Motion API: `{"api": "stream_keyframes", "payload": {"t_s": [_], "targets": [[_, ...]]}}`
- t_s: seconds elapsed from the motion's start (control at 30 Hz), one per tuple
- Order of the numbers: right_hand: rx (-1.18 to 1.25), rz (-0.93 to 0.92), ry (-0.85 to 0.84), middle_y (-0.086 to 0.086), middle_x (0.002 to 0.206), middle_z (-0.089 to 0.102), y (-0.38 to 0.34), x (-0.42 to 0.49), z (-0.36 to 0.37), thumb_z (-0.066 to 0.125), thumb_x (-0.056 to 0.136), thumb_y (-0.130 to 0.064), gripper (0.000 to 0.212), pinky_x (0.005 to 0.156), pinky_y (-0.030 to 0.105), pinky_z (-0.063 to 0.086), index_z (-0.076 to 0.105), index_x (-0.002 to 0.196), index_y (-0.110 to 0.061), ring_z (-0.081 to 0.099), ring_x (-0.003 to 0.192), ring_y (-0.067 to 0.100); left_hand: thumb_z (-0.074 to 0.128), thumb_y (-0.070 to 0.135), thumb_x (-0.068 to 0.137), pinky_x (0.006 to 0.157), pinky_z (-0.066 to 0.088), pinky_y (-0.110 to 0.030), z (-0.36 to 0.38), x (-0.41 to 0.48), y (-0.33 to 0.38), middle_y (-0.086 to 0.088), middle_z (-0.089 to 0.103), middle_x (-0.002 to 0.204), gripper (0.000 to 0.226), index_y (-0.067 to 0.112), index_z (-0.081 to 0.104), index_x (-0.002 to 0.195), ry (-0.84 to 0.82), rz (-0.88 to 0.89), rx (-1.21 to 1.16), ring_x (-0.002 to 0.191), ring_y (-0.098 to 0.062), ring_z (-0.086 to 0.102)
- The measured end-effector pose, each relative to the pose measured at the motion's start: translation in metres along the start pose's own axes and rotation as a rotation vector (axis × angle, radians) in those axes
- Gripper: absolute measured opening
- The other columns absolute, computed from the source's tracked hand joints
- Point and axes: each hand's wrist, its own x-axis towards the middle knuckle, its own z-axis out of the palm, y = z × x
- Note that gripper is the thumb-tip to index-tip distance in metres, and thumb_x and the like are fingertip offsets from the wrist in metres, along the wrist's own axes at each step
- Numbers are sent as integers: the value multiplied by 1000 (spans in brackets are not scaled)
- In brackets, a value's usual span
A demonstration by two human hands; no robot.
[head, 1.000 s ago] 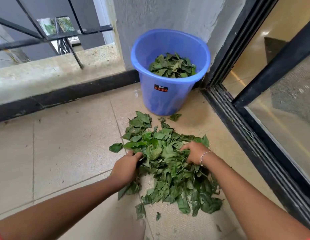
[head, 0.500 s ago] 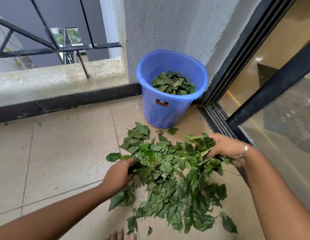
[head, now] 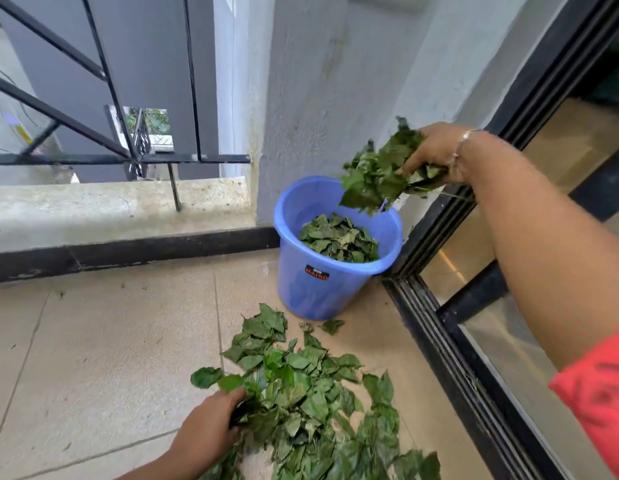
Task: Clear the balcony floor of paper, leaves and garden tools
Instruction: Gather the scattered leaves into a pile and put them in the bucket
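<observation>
Head view
- Right hand: the right hand [head: 436,152] is raised above and just behind the far rim of the bucket, fingers curled round a handful of leaves [head: 379,176] that hangs from the grip over the bucket's mouth.
- Wrist: a thin bracelet [head: 462,143] sits on the right wrist; a red sleeve [head: 599,393] shows at the frame's right edge.
- Left hand: the left hand [head: 207,431] is low on the balcony floor [head: 93,358], at the left edge of the pile. Its fingertips are buried among the leaves, so whether they grip or only press cannot be told.
- Pile of leaves: the pile of leaves [head: 301,393] lies spread on the tiles in front of the bucket, reaching down to the bottom edge of the frame.
- Stray leaf: a single leaf [head: 331,325] lies just beside the bucket's base, apart from the pile.
- Blue bucket: the blue bucket [head: 311,292] stands upright in the corner between the grey wall [head: 335,81] and the black sliding door frame [head: 439,341]. Green leaves [head: 339,239] lie inside it, well below the rim.
- Background: a concrete ledge [head: 110,206] with a black metal railing [head: 110,98] runs along the left side.
</observation>
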Motion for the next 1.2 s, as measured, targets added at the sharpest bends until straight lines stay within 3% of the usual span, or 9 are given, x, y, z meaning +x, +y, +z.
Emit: {"api": "stream_keyframes", "payload": {"t_s": [0.13, 0.27, 0.33, 0.43, 0.57, 0.8, 0.97, 1.1, 1.2], "targets": [[-140, 55, 43, 20, 91, 59, -21, 16, 11, 58, 80, 15, 48, 47, 51, 49, 52, 124, -4, 59, 72, 34, 59, 23, 86, 96, 42, -20, -6, 1, 1, 8, 54, 127, 49, 36, 45, 131, -31, 1, -34, 116, -9, 52], [-66, 119, 106, 19, 70, 62, -28, 24, 17, 58, 85, 6, 5, 42, 48, 53, 58, 86, 1, 59, 56, 29, 58, 21, 87, 97, 37, -20, -11, 0, 0, 7, 51, 133, 50, 34, 43, 133, -32, -8, -51, 122, -11, 49], [77, 142, 114, 14, 74, 57, -28, 30, 21, 55, 90, 1, 16, 49, 47, 56, 50, 75, -3, 55, 59, 25, 58, 23, 87, 98, 36, -18, -14, -1, 0, 8, 51, 135, 50, 34, 43, 134, -23, -2, -70, 123, -9, 48], [236, 170, 40, 15, 102, 55, -28, 33, 34, 47, 96, -10, 10, 83, 49, 53, 51, 100, -1, 59, 89, 31, 60, 27, 88, 97, 37, -16, -20, -6, 4, 11, 54, 132, 48, 35, 45, 133, -6, 10, -124, 121, -6, 50], [273, 159, 16, 23, 149, 20, -24, 38, 42, 56, 93, -18, 64, 94, 54, 44, 21, 146, -10, 31, 132, 42, 63, 25, 88, 90, 40, -11, -33, -13, 16, 14, 61, 118, 42, 30, 52, 128, 17, 42, -249, 107, -1, 57], [482, 56, 51, 17, 121, 46, 31, -11, 41, 56, 92, -19, 31, 74, 43, 55, 46, 120, -12, 52, 99, 28, 68, 12, 83, 63, 43, -9, -125, -6, 68, 25, 58, 81, 31, 37, 55, 97, 315, 211, -520, 70, 12, 56], [558, 154, 28, 8, 98, 56, 117, -69, 66, 57, 90, -16, 24, 58, 31, 58, 54, 114, -15, 59, 84, 21, 71, 15, 80, 71, 36, -12, -208, 47, 130, 5, 62, 98, 36, 10, 62, 115, 575, 374, -541, 91, -9, 57], [473, 319, -3, 6, 94, 59, 180, -106, 103, 61, 87, -16, 23, 68, 35, 53, 57, 109, -17, 57, 83, 20, 77, 23, 74, 91, 43, -25, -247, 110, 176, -8, 62, 120, 54, 6, 55, 121, 551, 385, -447, 111, -23, 57], [424, 416, -62, 3, 89, 56, 204, -119, 121, 63, 87, -18, 24, 67, 31, 53, 55, 109, -19, 57, 86, 19, 82, 39, 66, 84, 50, -37, -253, 150, 190, -13, 62, 101, 59, 3, 55, 104, 381, 276, -346, 94, -27, 59]]}}
